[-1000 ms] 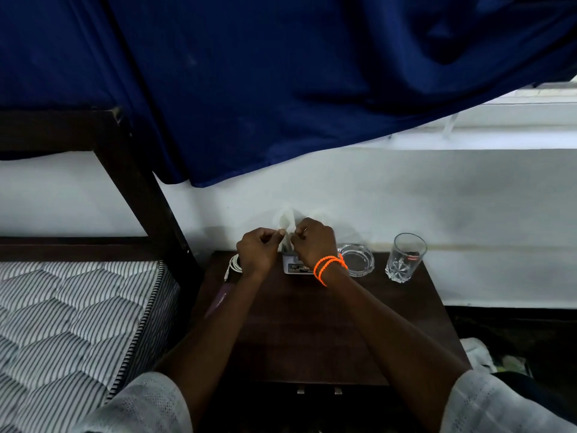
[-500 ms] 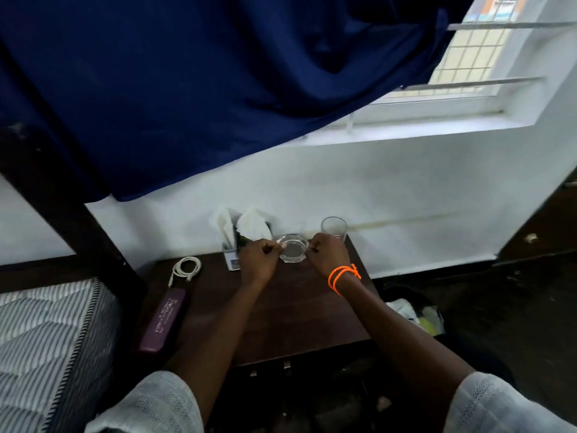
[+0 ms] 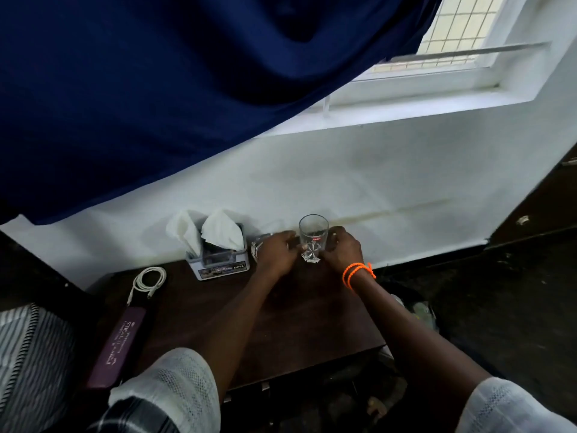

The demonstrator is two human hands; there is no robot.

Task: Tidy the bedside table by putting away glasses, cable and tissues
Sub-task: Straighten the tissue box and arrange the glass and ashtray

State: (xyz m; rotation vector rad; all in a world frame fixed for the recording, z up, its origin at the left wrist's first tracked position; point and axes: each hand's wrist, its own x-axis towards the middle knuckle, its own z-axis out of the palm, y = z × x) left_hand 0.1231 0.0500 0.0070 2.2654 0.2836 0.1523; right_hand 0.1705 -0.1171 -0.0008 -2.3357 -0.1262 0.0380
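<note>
A clear drinking glass (image 3: 313, 235) stands upright at the back right of the dark wooden bedside table (image 3: 296, 332). My left hand (image 3: 276, 253) and my right hand (image 3: 342, 250) wrap its base from both sides. A glass ashtray (image 3: 256, 245) is mostly hidden behind my left hand. The tissue holder (image 3: 218, 265) with white tissues (image 3: 222, 229) sticking up sits to the left by the wall. A coiled white cable (image 3: 146, 281) lies at the table's back left. A long purple case (image 3: 117, 348) rests along the left edge.
A striped mattress (image 3: 28, 348) adjoins the table on the left, with a dark bed post beside it. A dark blue curtain (image 3: 156, 89) hangs overhead. Behind is a white wall (image 3: 374, 189) and a window. Bags lie on the dark floor at the right (image 3: 418, 310).
Both hands left the tissues, passed the ashtray and moved right onto the drinking glass. The view has swung to the right.
</note>
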